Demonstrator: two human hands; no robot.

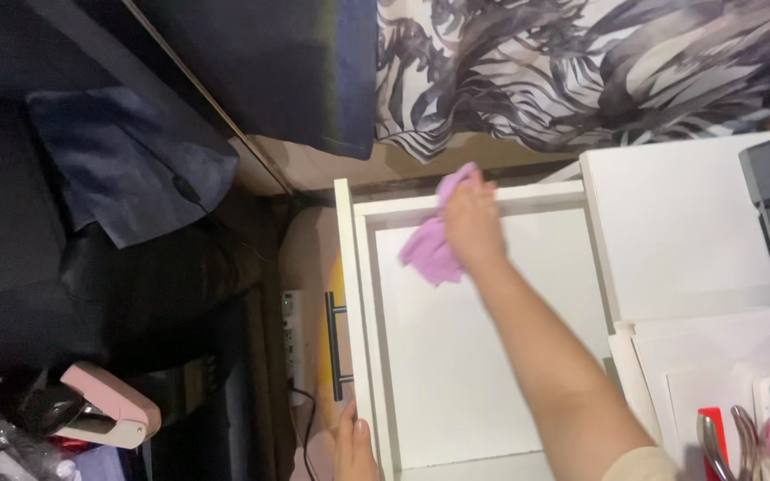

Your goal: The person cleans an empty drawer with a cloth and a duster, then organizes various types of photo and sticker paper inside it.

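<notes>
R hand fingers clamped on purple cloth in open white drawer; L hand on drawer front, fingers flat; patterned curtain behind.

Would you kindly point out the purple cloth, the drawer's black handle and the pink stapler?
purple cloth [428, 252]: head view, on the bunched part hanging below the right hand.
black handle [335, 346]: head view, middle of the bar.
pink stapler [116, 410]: head view, on its pink top arm.

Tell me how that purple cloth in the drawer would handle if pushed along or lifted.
The purple cloth looks soft and floppy: it bunches in folds under the right hand. Probably light, since it drapes loosely. It likely slides easily on the smooth white drawer bottom.
</notes>
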